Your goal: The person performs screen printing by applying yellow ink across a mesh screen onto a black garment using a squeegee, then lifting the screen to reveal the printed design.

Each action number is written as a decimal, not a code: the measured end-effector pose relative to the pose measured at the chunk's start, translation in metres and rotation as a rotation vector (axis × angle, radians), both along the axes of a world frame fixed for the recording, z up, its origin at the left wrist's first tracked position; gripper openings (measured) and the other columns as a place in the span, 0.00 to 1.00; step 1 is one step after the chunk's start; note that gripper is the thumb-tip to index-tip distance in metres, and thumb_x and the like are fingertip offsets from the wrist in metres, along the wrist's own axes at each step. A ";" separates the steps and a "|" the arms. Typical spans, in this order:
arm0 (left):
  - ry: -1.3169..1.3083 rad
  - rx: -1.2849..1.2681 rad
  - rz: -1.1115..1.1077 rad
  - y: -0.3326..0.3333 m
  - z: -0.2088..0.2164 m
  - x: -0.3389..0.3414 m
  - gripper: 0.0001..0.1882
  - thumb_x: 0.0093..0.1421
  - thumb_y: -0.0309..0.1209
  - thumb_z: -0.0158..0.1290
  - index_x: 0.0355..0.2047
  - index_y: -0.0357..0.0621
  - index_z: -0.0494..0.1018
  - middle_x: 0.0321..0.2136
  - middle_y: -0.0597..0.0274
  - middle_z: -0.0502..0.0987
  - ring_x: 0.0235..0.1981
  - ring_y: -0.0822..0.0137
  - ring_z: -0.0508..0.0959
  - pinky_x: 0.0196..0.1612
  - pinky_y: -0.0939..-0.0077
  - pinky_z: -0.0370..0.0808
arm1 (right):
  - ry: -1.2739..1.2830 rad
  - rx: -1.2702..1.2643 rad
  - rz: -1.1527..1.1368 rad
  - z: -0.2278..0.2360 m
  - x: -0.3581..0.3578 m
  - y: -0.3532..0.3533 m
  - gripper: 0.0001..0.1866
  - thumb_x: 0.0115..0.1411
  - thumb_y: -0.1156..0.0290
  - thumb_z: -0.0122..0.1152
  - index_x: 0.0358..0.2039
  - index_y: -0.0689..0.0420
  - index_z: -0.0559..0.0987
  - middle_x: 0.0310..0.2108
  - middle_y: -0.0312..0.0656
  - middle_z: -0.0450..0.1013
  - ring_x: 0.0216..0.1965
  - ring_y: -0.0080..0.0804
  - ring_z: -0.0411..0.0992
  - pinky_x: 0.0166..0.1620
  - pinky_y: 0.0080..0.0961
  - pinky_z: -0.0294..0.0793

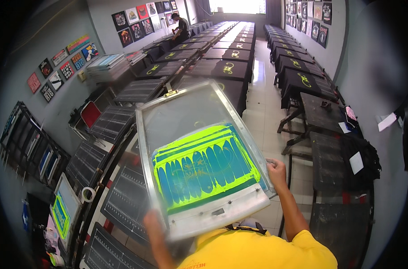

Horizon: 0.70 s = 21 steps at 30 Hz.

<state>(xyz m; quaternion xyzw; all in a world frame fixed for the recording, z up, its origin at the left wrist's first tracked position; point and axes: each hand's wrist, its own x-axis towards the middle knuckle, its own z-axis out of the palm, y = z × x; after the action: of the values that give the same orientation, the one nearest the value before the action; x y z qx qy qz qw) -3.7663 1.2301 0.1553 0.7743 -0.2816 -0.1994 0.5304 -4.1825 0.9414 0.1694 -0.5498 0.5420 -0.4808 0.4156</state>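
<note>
A screen printing frame is held up in front of me, tilted, with its mesh facing me. Bright yellow-green ink lies in streaks and drips over the blue-green stencil area of the mesh. A pale bar with several bolts runs along the frame's near end, and a small brass-coloured clip sits at its far end. My right hand grips the right side near the lower corner, fingers partly hidden behind it. Blurred by motion, my left hand is closed at the lower left edge.
Rows of black shirts with yellow-green prints lie on long tables ahead, flanking a tiled aisle. Marked black boards line my left. Another inked screen leans by a tape roll. A person stands far left.
</note>
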 end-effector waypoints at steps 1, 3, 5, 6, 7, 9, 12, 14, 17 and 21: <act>-0.060 0.018 0.013 -0.007 0.001 -0.002 0.23 0.63 0.34 0.53 0.51 0.26 0.68 0.46 0.52 0.74 0.47 0.64 0.73 0.54 0.72 0.67 | -0.016 0.007 0.017 -0.001 0.003 -0.013 0.16 0.54 0.78 0.54 0.42 0.69 0.80 0.29 0.49 0.80 0.28 0.25 0.75 0.32 0.21 0.72; -0.085 0.050 0.052 -0.015 0.004 -0.010 0.23 0.63 0.34 0.53 0.51 0.27 0.67 0.46 0.53 0.74 0.47 0.65 0.73 0.53 0.72 0.68 | -0.010 0.001 0.045 -0.006 0.010 -0.037 0.16 0.53 0.78 0.52 0.42 0.69 0.80 0.29 0.49 0.80 0.28 0.25 0.75 0.33 0.21 0.73; -0.115 0.096 0.095 -0.023 0.013 -0.023 0.23 0.63 0.34 0.53 0.52 0.27 0.67 0.46 0.53 0.73 0.48 0.64 0.73 0.53 0.72 0.68 | -0.003 0.006 0.098 -0.017 0.019 -0.066 0.16 0.53 0.79 0.52 0.42 0.68 0.80 0.30 0.50 0.80 0.28 0.26 0.76 0.34 0.21 0.73; -0.101 0.094 0.115 -0.030 0.011 -0.029 0.23 0.63 0.35 0.53 0.52 0.27 0.67 0.47 0.53 0.73 0.49 0.64 0.72 0.54 0.72 0.67 | 0.002 0.015 0.134 -0.025 0.024 -0.083 0.16 0.53 0.79 0.52 0.42 0.68 0.80 0.30 0.50 0.80 0.28 0.26 0.76 0.34 0.21 0.73; -0.083 0.099 0.146 -0.029 0.009 -0.032 0.24 0.63 0.35 0.53 0.53 0.27 0.67 0.48 0.53 0.73 0.49 0.64 0.72 0.54 0.72 0.67 | 0.005 0.022 0.186 -0.032 0.032 -0.100 0.16 0.53 0.78 0.51 0.42 0.68 0.80 0.30 0.50 0.80 0.29 0.26 0.76 0.35 0.21 0.73; -0.002 0.036 0.225 -0.037 -0.003 -0.045 0.25 0.63 0.35 0.54 0.54 0.28 0.65 0.49 0.53 0.71 0.51 0.64 0.70 0.56 0.72 0.65 | 0.003 -0.049 0.254 -0.030 0.044 -0.137 0.17 0.53 0.79 0.51 0.42 0.67 0.80 0.30 0.50 0.80 0.28 0.26 0.75 0.34 0.21 0.73; 0.121 -0.010 0.428 -0.065 0.010 -0.091 0.27 0.62 0.35 0.55 0.56 0.28 0.63 0.51 0.54 0.71 0.53 0.64 0.69 0.58 0.73 0.63 | 0.037 -0.012 0.348 -0.032 0.058 -0.183 0.17 0.53 0.79 0.51 0.42 0.67 0.81 0.28 0.46 0.79 0.25 0.23 0.73 0.31 0.21 0.72; 0.217 -0.019 0.591 -0.093 0.026 -0.118 0.22 0.62 0.35 0.54 0.50 0.30 0.66 0.42 0.55 0.71 0.46 0.65 0.70 0.52 0.72 0.64 | 0.048 0.033 0.415 -0.028 0.065 -0.210 0.17 0.53 0.80 0.50 0.42 0.67 0.81 0.27 0.43 0.78 0.24 0.21 0.72 0.29 0.20 0.71; 0.237 -0.030 0.732 -0.121 0.026 -0.152 0.14 0.62 0.35 0.51 0.36 0.33 0.74 0.23 0.61 0.72 0.29 0.70 0.71 0.35 0.70 0.69 | 0.030 0.075 0.514 -0.032 0.063 -0.251 0.17 0.53 0.81 0.50 0.42 0.66 0.81 0.26 0.39 0.76 0.24 0.19 0.70 0.28 0.18 0.69; 0.141 -0.005 0.779 -0.136 -0.006 -0.172 0.14 0.63 0.35 0.51 0.31 0.33 0.72 0.19 0.69 0.67 0.24 0.75 0.65 0.28 0.73 0.63 | 0.015 0.060 0.658 -0.036 0.081 -0.301 0.18 0.53 0.83 0.49 0.43 0.66 0.81 0.25 0.37 0.76 0.24 0.18 0.70 0.28 0.17 0.69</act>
<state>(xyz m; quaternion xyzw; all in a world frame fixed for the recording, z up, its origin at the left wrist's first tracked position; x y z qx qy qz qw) -3.9387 1.0937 0.1495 0.8063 0.0699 -0.0349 0.5864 -4.1011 0.6405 0.1338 -0.6865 0.3522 -0.3006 0.5607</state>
